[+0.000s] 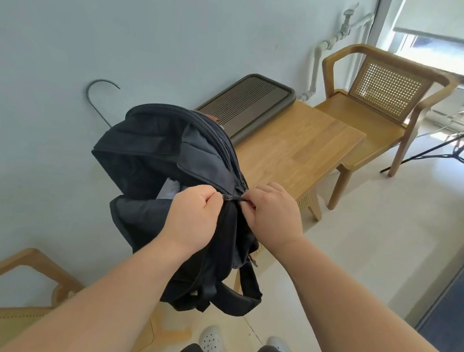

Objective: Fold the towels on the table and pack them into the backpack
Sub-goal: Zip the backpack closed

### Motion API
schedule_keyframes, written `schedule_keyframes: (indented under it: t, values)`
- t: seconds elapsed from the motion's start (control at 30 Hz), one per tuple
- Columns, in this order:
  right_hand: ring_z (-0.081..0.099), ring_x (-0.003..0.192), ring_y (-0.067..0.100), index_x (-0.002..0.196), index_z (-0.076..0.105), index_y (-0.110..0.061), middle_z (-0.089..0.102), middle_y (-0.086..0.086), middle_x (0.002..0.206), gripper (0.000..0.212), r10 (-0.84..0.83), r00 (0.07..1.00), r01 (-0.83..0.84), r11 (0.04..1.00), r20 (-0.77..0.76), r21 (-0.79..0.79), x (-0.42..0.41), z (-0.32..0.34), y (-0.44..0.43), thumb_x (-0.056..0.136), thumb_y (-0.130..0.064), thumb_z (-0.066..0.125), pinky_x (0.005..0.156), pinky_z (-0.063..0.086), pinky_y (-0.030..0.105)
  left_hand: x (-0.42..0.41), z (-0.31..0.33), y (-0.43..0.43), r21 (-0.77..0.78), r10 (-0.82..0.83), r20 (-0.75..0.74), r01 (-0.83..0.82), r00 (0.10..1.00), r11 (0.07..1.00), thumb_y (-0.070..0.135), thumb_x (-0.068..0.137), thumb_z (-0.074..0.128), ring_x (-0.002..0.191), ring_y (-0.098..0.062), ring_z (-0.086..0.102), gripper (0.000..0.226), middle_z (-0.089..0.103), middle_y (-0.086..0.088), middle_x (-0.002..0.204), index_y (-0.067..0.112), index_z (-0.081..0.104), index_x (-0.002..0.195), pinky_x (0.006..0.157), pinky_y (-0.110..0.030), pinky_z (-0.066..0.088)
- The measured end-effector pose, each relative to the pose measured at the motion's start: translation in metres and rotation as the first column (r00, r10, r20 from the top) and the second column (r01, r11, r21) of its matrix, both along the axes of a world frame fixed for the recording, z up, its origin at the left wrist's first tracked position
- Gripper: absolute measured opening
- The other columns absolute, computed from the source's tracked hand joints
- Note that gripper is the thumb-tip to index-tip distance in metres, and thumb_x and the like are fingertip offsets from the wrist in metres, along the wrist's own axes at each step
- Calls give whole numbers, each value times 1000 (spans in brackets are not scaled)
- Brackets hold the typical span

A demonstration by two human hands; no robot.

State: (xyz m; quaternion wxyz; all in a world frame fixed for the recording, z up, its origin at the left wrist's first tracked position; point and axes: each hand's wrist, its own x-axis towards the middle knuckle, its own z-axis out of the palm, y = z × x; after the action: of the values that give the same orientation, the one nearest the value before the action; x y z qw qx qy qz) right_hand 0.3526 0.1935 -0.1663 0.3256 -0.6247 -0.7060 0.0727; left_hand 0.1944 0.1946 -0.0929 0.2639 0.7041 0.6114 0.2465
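A black backpack (155,153) stands on the near end of the wooden table (296,150), its main compartment partly unzipped. A pale grey towel (167,188) shows through the opening. My left hand (194,217) pinches the zipper pull at the near side of the bag. Just to its right, my right hand (274,209) pinches the bag fabric at the zipper's end. The two hands almost touch across the zipper. The shoulder straps hang down over the table's front edge.
A dark slatted tray (247,105) lies at the table's far end against the wall. A wooden cane-back chair (383,104) stands beyond the table, another chair (7,297) at lower left. A metal hook (98,96) leans on the wall. A tripod leg (449,151) is at right.
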Motion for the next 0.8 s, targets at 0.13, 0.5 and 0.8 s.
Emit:
schedule_keyframes:
  t: [0.13, 0.5, 0.8]
  values:
    - [57, 81, 20, 87, 71, -20, 66, -5, 80, 13, -8, 1000, 7, 999, -8, -51, 6, -4, 0, 92, -28, 62, 67, 52, 35, 0, 0, -9, -17, -9, -19, 9, 1000, 1000, 16, 99, 47, 52, -9, 43, 39, 52, -5, 56, 3, 53, 63, 54, -35, 40]
    - [58, 88, 21, 90, 61, -23, 55, -7, 85, 12, -137, 991, 127, 938, -8, -324, 36, 12, 15, 96, -30, 54, 63, 39, 30, -11, 43, -3, 157, -37, -36, 42, 999, 987, 10, 94, 47, 53, -15, 30, 35, 40, -18, 56, 0, 37, 62, 50, -40, 26]
    - [56, 101, 10, 110, 69, -25, 64, -11, 106, 23, 294, 951, -298, 954, -98, -29, -15, 73, -6, 91, -38, 66, 91, 48, 27, -23, 57, -14, 115, -76, -53, 82, 996, 990, 15, 96, 49, 58, -19, 51, 35, 56, -7, 58, 7, 54, 62, 55, -28, 40]
